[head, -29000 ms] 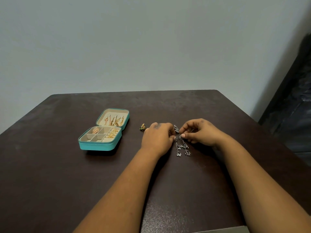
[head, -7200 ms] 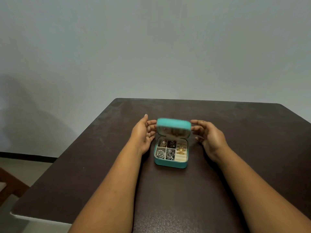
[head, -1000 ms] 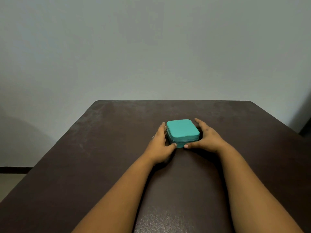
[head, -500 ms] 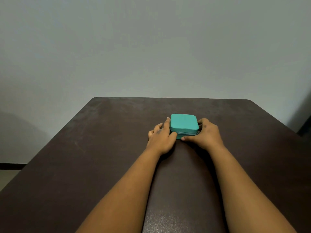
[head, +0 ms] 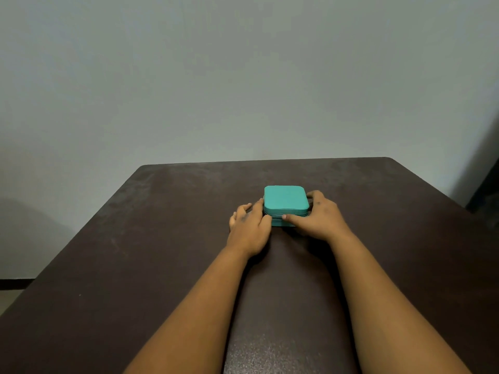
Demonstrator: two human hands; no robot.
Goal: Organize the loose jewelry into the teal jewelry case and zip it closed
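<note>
1. Head view, the case: the teal jewelry case (head: 285, 201) is sitting lid-down (closed) on the dark table (head: 162, 238), near the middle, between your two hands. 7 s ago the lid was still up w/ the compartments showing; it's flat on the base now, so the packing part looks done. No loose jewelry is showing on the table.
2. Head view, left hand (head: 249, 228): you're keeping it against the case's left side, thumb touching the front-left corner, fingers loosely spread on the table beside it. It's bracing, not wrapped round anything.
3. Head view, right hand (head: 320, 220): you're cupping the right side, fingers curled round the far-right corner, thumb pressing the front face at the seam. Since 0.5 s ago both hands have barely shifted; the case is sitting a touch squarer to you.
4. Meaning for the task: you're probably at the zip step. Can't tell where the zip pull is, or whether the seam is already zipped — too small to see.
</note>
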